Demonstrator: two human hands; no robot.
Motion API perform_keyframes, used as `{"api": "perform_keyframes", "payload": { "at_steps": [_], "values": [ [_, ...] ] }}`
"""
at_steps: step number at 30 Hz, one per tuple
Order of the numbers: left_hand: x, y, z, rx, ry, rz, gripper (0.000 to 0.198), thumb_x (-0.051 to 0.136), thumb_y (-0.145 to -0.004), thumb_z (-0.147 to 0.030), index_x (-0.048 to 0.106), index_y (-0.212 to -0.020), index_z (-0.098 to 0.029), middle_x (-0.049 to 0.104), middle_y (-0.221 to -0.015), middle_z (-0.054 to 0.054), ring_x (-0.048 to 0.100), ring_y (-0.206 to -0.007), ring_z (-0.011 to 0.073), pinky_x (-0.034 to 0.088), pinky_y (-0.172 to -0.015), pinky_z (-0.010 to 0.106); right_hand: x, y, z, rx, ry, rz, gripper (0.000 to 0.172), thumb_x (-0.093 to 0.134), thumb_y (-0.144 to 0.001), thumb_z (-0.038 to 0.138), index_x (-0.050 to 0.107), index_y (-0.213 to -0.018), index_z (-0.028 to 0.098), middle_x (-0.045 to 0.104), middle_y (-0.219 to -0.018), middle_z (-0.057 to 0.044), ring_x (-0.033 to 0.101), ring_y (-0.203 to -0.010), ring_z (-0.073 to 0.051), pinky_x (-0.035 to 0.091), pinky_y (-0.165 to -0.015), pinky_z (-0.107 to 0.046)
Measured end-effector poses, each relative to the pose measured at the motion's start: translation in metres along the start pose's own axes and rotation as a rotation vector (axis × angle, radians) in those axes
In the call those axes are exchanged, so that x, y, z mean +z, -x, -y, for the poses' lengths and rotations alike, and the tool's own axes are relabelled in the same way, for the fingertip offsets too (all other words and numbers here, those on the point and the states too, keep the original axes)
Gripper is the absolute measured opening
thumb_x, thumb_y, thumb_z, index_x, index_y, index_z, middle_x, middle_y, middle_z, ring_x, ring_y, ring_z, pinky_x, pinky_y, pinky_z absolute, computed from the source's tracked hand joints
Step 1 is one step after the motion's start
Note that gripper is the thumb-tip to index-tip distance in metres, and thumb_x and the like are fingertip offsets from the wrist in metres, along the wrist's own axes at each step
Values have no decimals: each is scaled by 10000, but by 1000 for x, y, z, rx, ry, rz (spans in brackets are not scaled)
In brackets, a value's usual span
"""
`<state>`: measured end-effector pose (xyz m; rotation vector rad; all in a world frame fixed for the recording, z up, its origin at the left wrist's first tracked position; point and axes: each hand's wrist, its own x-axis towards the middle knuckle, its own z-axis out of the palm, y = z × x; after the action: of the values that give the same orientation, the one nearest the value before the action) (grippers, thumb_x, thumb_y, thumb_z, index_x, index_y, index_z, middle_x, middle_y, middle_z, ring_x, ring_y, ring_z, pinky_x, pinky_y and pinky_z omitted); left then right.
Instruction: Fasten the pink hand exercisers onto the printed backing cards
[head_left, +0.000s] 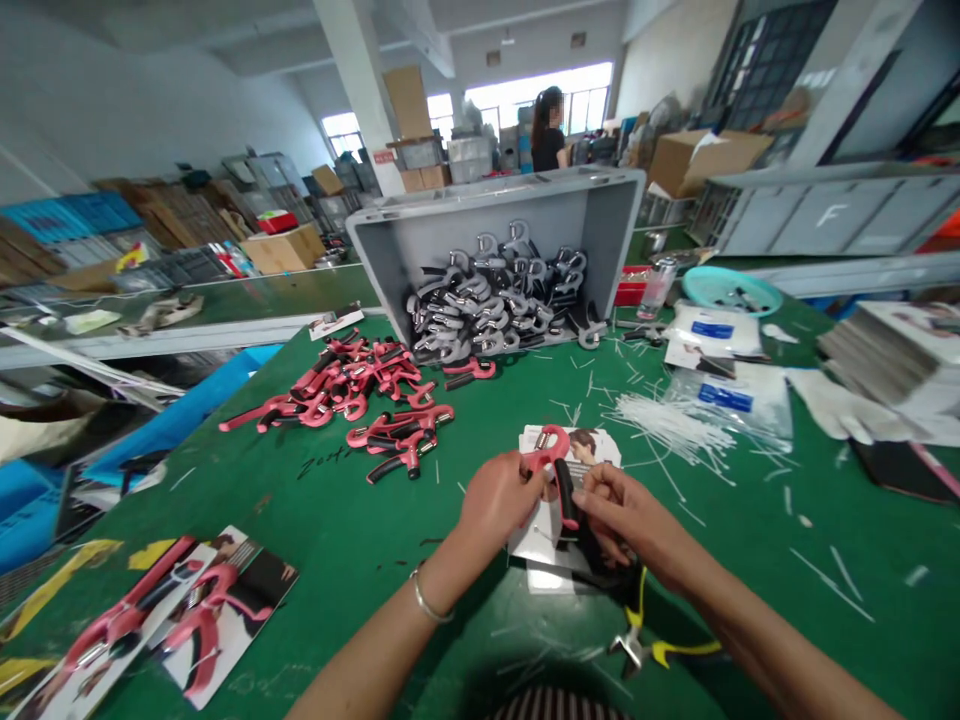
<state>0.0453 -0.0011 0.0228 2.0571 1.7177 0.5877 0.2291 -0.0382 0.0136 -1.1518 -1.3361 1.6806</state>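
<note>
L hand (495, 500): thumb + fingers pinching the pink-and-black V-shaped plastic hand grip w/ metal spring (565, 490), over a white printed cardboard card (534, 540). Grip is at the L fingertips, just to their R, btwn both hands. L is nearer (touching); R hand (634, 512) is just beside the black handle. Long axis runs approx near-far, slight slant: curved spring end points away from the person, black handle end points back & a bit R. R fingers curled, thumb close to index; can't tell if they pinch anything. Yellow-handled metal cutters (634, 645): person's side of R fingers. Thin white plastic ties (667, 425): beyond R fingers, to R. Pile of pink-and-black grips (360, 375): beyond L fingers, to L.
</note>
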Motion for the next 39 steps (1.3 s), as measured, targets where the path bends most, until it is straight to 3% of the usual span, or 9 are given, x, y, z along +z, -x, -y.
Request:
{"api": "perform_keyframes", "payload": {
  "at_steps": [5,9,13,17,22,29,32,35,39],
  "values": [
    [18,-2,-6,56,-35,105,256,566,-878,-362,677,-740,-177,698,-746,116,636,-686,232,372,-604,293,-19,9,-23,78,66,4,353,550,-873,559,421,-825,235,539,-481,85,360,-324,-79,257,-363,-200],
    [4,16,5,113,20,120,319,484,-935,-393,694,-796,-198,705,-800,105,646,-763,230,406,-676,298,-30,22,-42,-18,432,-224,271,551,-901,481,477,-817,234,567,-606,33,519,-522,-146,374,-492,-265],
    [-8,46,38,-99,185,-4,290,466,-948,-413,660,-920,-199,682,-829,65,621,-745,199,422,-698,296,-39,38,-50,-83,567,-264,208,483,-957,451,513,-903,253,590,-681,11,561,-625,-189,409,-586,-317],
    [23,77,53,-271,666,162,287,611,-857,-410,613,-1018,-172,659,-784,29,625,-687,178,480,-662,292,-35,35,-46,-143,588,-262,171,475,-970,410,541,-936,256,625,-786,-17,590,-690,-205,442,-628,-334],
    [60,87,37,-347,889,110,219,617,-845,-366,581,-937,-170,611,-680,-19,600,-568,150,485,-583,274,-27,6,-30,-362,764,-173,113,508,-944,230,588,-1022,247,628,-1055,-68,584,-1017,-247,454,-909,-415],
    [10,48,37,-113,461,-267,213,517,-925,-279,669,-1057,-209,702,-961,42,643,-882,183,483,-819,305,-29,7,-34,-460,843,-124,227,507,-916,110,588,-1075,251,589,-1143,-76,529,-1116,-242,431,-989,-437],
    [10,10,21,103,401,-101,225,521,-923,-222,702,-1055,-235,699,-1009,36,637,-944,179,473,-878,303,-24,6,-35,-471,837,-176,133,565,-908,133,607,-979,237,611,-1037,-65,556,-1030,-239,450,-940,-419],
    [30,-27,7,207,373,40,210,562,-895,-186,721,-1025,-226,704,-1011,39,630,-972,188,469,-897,307,-22,1,-33,-477,818,-176,94,566,-924,152,612,-908,233,613,-966,-46,570,-967,-219,459,-901,-386],
    [50,-48,5,321,368,120,138,604,-883,-211,735,-927,-215,708,-940,26,626,-931,186,464,-860,298,-23,-5,-35,-477,740,-222,81,572,-933,172,610,-902,236,619,-971,-35,571,-975,-207,449,-914,-371]
  ]
}}
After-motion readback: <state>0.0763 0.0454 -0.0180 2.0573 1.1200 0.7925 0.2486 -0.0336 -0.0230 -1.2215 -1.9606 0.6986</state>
